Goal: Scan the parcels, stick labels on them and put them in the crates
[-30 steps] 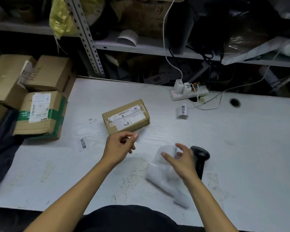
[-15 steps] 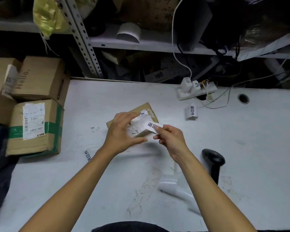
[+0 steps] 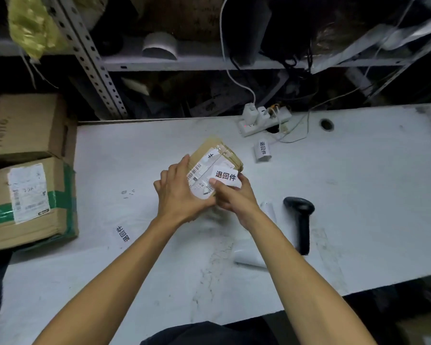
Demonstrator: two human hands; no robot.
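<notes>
Cardboard fills my grip: a small brown parcel (image 3: 217,168) sits between both hands above the middle of the worktop (image 3: 358,195), tilted so its top face with the white shipping slip faces me. My left hand (image 3: 178,192) wraps the parcel's left side, fingers (image 3: 184,163) curled over its far edge and the thumb pressed against the near part of the slip. My right hand (image 3: 234,197) cups the parcel's near right corner from below, and its thumb pins a white label (image 3: 225,176) printed with three black characters onto the top face, over the right part of the slip. So both sets of fingers are clamped on the parcel, the right thumb on the label as well.

To the right of my right forearm a black handheld scanner (image 3: 300,220) lies on the worktop, handle pointing toward the near edge. A white roll of backing paper (image 3: 253,257) lies partly hidden under that forearm, just left of the scanner. Near the far edge a white power strip (image 3: 264,120) rests with plugs in it, and a curled loose label (image 3: 263,150) stands just in front of it. Another loose label (image 3: 123,234) lies flat on the worktop left of my left forearm.

At the left edge two bigger cardboard boxes are stacked side by side: one with green tape and a shipping slip (image 3: 30,202) nearer me, one plain brown box (image 3: 28,125) behind it
</notes>
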